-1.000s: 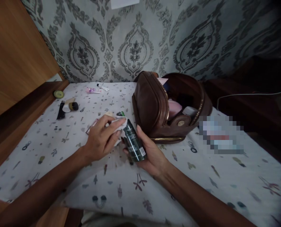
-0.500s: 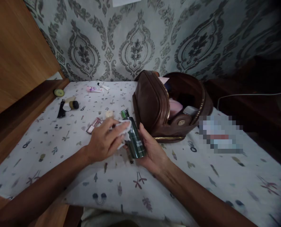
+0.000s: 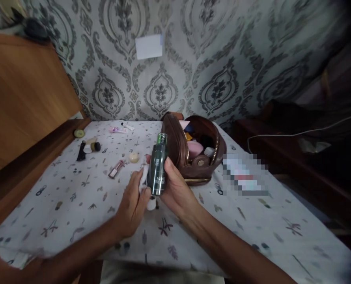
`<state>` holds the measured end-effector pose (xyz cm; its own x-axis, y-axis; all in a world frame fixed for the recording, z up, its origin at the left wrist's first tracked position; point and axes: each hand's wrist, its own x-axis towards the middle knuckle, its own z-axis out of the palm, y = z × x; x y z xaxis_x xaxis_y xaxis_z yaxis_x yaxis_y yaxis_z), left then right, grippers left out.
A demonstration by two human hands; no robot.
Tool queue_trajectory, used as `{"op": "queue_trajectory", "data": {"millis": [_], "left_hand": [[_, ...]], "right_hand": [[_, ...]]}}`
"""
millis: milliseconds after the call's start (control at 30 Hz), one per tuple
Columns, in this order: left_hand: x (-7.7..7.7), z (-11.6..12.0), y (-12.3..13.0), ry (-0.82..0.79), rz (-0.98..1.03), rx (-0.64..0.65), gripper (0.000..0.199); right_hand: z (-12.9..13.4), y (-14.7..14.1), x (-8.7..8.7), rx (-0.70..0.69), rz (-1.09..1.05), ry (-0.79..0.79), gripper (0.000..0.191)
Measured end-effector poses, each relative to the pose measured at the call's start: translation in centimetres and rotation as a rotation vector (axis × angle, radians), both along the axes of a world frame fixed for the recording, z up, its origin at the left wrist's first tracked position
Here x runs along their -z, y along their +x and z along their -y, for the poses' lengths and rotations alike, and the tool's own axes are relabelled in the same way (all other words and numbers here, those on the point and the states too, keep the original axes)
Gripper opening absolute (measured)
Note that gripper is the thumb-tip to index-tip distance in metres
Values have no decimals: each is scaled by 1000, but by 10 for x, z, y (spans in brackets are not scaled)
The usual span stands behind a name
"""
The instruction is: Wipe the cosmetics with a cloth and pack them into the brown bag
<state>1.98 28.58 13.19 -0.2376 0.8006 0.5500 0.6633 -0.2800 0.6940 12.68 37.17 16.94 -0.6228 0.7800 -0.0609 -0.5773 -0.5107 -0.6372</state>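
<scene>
A dark green bottle (image 3: pixel 157 167) with a bright green neck and clear cap stands nearly upright in the air in front of me. My right hand (image 3: pixel 178 191) is closed round its right side, the thumb along the edge. My left hand (image 3: pixel 131 205) pinches a crumpled white wipe (image 3: pixel 144 178) against the bottle's lower left side. Another bit of white (image 3: pixel 151 203) shows under the bottle's base; I cannot tell whether it belongs to the wipe. Just behind the bottle sits an unzipped brown leather bag (image 3: pixel 175 150) with a pink item (image 3: pixel 194 147) and other things inside.
On the patterned tablecloth (image 3: pixel 83 213) lie a pink rectangular case (image 3: pixel 116 169), a round cream-coloured jar (image 3: pixel 133 157), several tubes (image 3: pixel 88 147) at left and a pink tube (image 3: pixel 117 129) at the back. A blurred-out flat item (image 3: pixel 245 173) lies right of the bag. A wooden panel (image 3: pixel 24 75) borders the left.
My view has tilted up. The bottle has turned more upright, and my left hand with the wipe has moved from the bottle's front to its lower left side.
</scene>
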Motion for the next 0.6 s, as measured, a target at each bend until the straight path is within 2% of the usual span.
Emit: {"op": "queue_trajectory", "data": {"millis": [67,133,233,333,400,533,600], "left_hand": [[-4,6,17,-164,400,-52,45],[-15,10,33,-319,790,-48,48],[-33,14,46,-409,1136,17,55],[-44,17,49,-488,1175,67,62],[-46,17,49,-602,1166,112,66],[-45,11,53,-943,1207,300,78],[-41,5,57,-986,1190,266,78]], "right_hand": [[8,0,-7,57,9,101,45],[14,3,-12,97,4,201,43],[19,12,-17,121,-19,301,49],[18,29,-20,112,-15,393,56],[16,45,-21,109,15,466,54],[17,83,-18,157,155,634,47],[20,100,-14,197,227,797,43]]}}
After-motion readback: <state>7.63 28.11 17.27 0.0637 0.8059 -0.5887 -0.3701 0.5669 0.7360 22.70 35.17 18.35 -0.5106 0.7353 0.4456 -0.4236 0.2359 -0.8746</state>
